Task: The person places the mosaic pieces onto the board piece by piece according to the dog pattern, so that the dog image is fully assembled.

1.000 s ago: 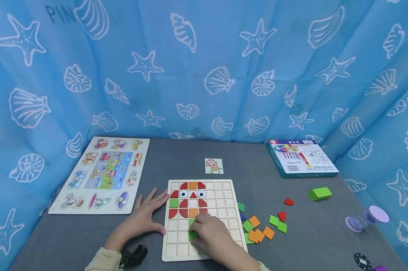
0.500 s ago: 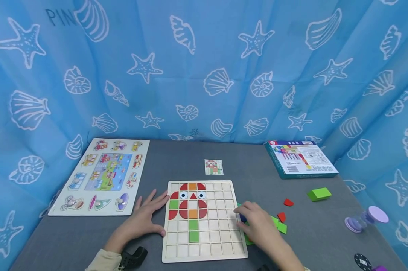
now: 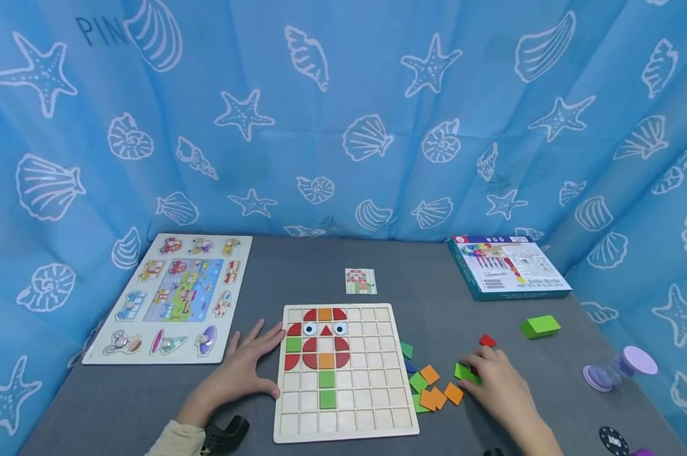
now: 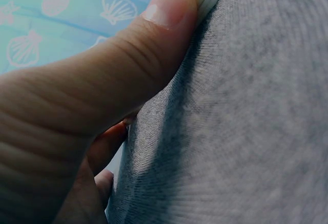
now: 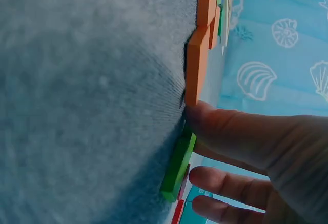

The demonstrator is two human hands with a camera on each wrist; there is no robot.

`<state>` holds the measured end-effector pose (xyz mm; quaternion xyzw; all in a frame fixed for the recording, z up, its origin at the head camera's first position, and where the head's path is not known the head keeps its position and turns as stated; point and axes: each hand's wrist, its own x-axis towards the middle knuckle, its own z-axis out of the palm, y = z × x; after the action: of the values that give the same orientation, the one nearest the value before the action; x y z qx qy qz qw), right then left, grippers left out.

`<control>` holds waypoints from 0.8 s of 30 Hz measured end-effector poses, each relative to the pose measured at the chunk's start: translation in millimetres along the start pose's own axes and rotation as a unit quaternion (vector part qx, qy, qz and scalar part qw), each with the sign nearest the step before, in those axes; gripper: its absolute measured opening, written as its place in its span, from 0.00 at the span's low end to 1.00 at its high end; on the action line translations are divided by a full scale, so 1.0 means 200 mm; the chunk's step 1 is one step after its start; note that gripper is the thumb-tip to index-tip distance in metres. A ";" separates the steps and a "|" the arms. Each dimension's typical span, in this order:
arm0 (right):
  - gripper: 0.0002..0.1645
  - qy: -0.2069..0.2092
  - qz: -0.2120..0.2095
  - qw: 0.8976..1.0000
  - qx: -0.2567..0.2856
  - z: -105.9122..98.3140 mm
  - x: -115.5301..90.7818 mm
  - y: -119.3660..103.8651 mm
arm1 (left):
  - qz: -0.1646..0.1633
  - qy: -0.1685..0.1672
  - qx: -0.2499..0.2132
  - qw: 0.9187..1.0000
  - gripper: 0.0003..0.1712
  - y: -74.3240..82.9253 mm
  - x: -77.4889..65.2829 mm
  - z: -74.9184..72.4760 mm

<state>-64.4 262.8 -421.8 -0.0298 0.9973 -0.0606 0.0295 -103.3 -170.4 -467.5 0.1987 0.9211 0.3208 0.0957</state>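
My left hand is spread along the left side of the pale wooden grid board. In the left wrist view its thumb presses the board's edge. Red, orange and green tiles and two eye tiles fill some of the board's squares. Beyond the pile at the right, my right hand reaches down with thumb and index finger apart over the green tiles. The right wrist view shows the thumb at the end of a green tile, beside an orange tile.
Loose orange tiles and several others lie right of the board. A small pattern card lies behind it. Around these are a knob puzzle, a boxed set, a green block and a purple-ended timer.
My right hand has left a green tile in the board's lower middle, passed over the loose pile and moved right to the green tiles. My left hand has stayed put.
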 end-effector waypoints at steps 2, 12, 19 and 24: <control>0.17 -0.005 0.000 1.000 -0.003 0.01 0.01 -0.01 | -0.001 -0.001 -0.002 1.000 0.64 0.00 0.00 0.00; 0.13 0.008 0.000 1.000 0.007 0.01 0.00 -0.01 | 0.012 0.005 -0.001 1.000 0.64 -0.01 0.00 0.01; 0.14 0.038 0.000 0.999 0.012 -0.01 0.02 -0.10 | 0.011 0.007 -0.008 1.000 0.64 0.00 -0.01 0.01; 0.14 0.047 -0.026 0.998 0.035 -0.03 0.02 -0.26 | 0.009 0.008 -0.008 1.000 0.63 0.00 0.00 0.00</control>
<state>-65.7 211.6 -410.2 -0.0523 0.9937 -0.0975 -0.0177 -102.8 -170.7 -467.4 0.2036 0.9176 0.3303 0.0865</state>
